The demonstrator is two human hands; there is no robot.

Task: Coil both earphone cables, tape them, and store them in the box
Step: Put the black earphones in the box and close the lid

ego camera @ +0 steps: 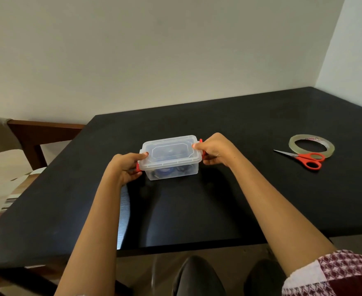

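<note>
black table [261,189] holds the clear plastic box [169,162], lid [169,149] on, earphone cables [183,168] blurred inside. left hand [125,165] and right hand [215,151] each grip a red latch [137,167]. farther right, red scissors [304,157] lie just beside a tape roll [293,143], print unreadable.

Left grip [126,167], right grip [215,151] curled (arms outstretched).

Clear box [171,167] lidded, upright on table, coiled earphones [165,172] inside
</note>
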